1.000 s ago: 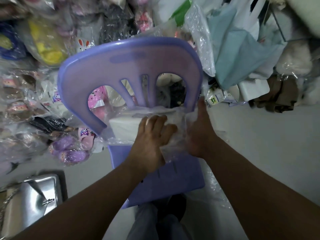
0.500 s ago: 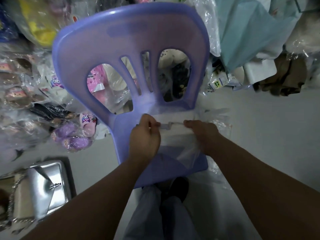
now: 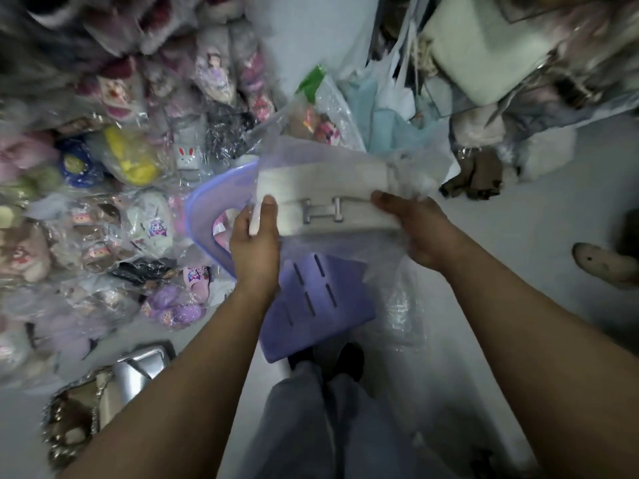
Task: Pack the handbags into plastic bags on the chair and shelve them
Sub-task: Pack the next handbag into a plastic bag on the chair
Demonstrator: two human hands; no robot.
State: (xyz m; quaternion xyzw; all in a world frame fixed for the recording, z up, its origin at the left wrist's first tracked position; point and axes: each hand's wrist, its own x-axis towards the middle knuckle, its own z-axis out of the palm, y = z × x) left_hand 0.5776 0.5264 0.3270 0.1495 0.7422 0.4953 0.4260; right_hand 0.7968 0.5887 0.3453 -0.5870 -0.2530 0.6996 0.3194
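A white handbag [image 3: 325,188] with a silver H-shaped clasp, wrapped in a clear plastic bag [image 3: 408,167], is held up in the air above the purple plastic chair [image 3: 311,302]. My left hand [image 3: 256,236] grips the bag's left end, thumb on its front. At the right end my right hand [image 3: 415,226] holds the bag together with the bunched plastic. Low at the left, a silver handbag [image 3: 141,368] and a chain-strap bag [image 3: 76,420] lie on the floor.
Piles of plastic-wrapped slippers and plush goods [image 3: 114,188] fill the left and back. Blue and white bags [image 3: 387,112] and a white box [image 3: 484,53] crowd the upper right. A person's shoe [image 3: 605,264] is at the right edge. More clear plastic [image 3: 404,316] lies by the chair.
Both hands have lifted the bagged white handbag off the chair seat into the air, and the view has tilted up toward the stacked goods.
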